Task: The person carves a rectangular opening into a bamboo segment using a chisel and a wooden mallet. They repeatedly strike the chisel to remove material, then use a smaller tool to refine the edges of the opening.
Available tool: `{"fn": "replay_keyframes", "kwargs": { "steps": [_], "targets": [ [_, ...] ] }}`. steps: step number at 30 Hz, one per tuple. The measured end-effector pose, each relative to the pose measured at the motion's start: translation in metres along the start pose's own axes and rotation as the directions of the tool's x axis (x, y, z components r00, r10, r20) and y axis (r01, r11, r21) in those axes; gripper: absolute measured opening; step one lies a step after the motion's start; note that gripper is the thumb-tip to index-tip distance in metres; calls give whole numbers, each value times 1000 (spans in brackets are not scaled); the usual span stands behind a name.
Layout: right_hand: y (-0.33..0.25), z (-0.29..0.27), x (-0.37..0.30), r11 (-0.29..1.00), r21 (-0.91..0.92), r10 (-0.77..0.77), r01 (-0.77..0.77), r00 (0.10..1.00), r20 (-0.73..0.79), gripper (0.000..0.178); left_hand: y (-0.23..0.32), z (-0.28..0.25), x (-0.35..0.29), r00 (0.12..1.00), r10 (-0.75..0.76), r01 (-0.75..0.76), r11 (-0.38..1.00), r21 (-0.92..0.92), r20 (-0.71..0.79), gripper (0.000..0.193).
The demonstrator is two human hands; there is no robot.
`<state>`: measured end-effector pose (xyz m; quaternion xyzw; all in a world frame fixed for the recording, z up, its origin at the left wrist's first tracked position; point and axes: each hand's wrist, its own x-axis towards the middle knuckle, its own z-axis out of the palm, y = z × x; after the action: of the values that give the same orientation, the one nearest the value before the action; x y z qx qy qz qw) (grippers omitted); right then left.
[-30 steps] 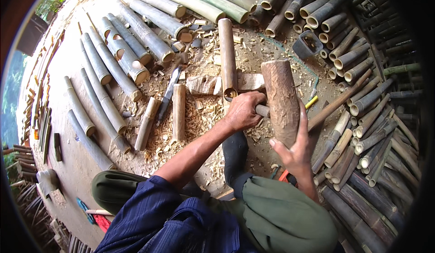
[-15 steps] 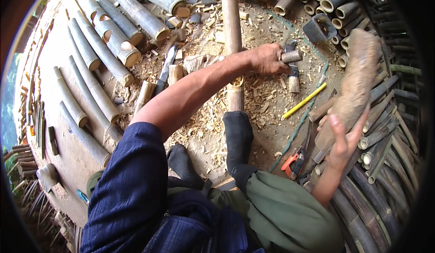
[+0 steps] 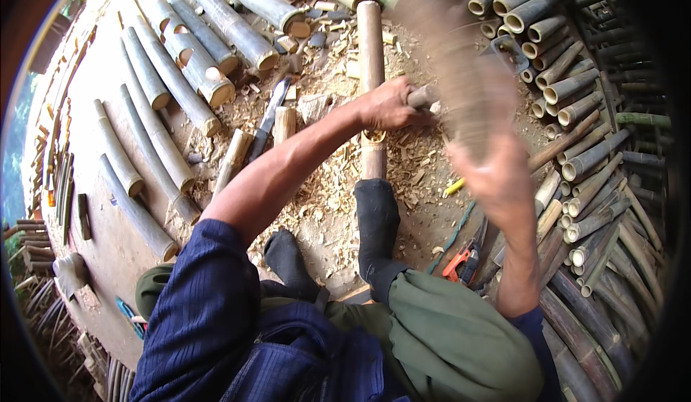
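Observation:
My left hand [image 3: 386,107] is closed round a short wooden tool handle [image 3: 423,97], whose round end sticks out to the right; the tool's other end is hidden. It is just over an upright-lying bamboo pole [image 3: 370,46], which has a cut hole beneath the hand. A sock-covered foot [image 3: 377,211] rests at the pole's near end. My right hand [image 3: 497,186] grips a thick wooden mallet [image 3: 464,78], raised close to the handle's end and smeared by motion.
Wood chips [image 3: 317,179] litter the ground round the pole. A long-bladed knife [image 3: 270,118] lies left of it. Notched bamboo lengths [image 3: 188,64] lie at the far left; stacked bamboo tubes [image 3: 576,107] crowd the right. An orange-handled tool [image 3: 458,262] and a yellow stick [image 3: 453,187] lie near my right knee.
My right hand has swung the mallet leftward and away from me, toward the tool handle. My left hand has drawn left with the handle, closer over the bamboo pole.

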<state>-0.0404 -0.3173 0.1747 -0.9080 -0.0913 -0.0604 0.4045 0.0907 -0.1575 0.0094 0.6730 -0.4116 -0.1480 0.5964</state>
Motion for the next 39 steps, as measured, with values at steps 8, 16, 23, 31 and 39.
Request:
{"fn": "replay_keyframes", "kwargs": {
  "steps": [8, 16, 23, 31, 39],
  "targets": [
    [-1, 6, -29, 990, 120, 58, -69, 994, 96, 108, 18, -7, -59, 361, -467, 175, 884, -433, -807, 14],
    [31, 16, -66, 947, 228, 220, -228, 974, 57, 105, 8, 45, -200, 223, -812, 893, 393, -222, -539, 46],
    [46, 32, -97, 926, 234, 277, -297, 954, 115, 106, -4, -20, -234, 5, -750, 987, 112, -119, -662, 48],
    [50, 29, -120, 866, 309, 373, -392, 920, 122, 108, 27, -56, -195, 706, -650, 172, 542, -822, -281, 81],
    [45, 23, -111, 904, 275, 317, -328, 945, 85, 107, 40, -53, -98, 802, -445, 319, 883, -344, -399, 55]
  ]
}}
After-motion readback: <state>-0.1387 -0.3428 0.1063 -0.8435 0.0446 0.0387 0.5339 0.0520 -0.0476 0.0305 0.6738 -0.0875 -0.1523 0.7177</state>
